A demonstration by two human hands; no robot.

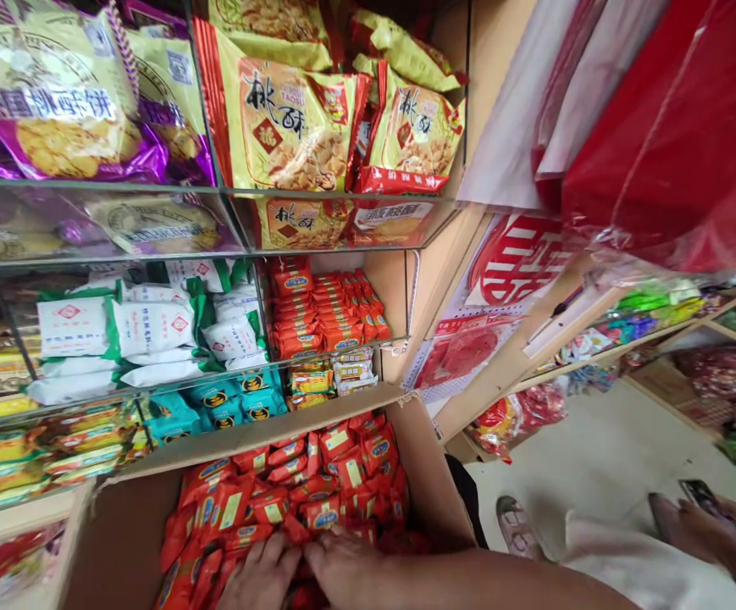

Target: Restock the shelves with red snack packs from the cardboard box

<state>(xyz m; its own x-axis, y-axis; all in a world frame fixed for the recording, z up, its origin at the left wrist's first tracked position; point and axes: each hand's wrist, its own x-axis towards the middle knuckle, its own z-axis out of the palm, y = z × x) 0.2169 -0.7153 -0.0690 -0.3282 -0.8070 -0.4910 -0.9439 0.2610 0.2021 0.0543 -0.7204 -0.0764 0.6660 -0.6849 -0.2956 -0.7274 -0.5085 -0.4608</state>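
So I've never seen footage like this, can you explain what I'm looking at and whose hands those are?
There's no machine here. The single picture comes from a camera worn on a person's head, looking forward and down. At the bottom, that person's left hand and right hand reach into an open cardboard box of red packets. Both touch the packets; whether either grips one is hard to tell. Beyond the box, shelves hold other packaged goods, including white-and-green packs and a stack of similar red packets.
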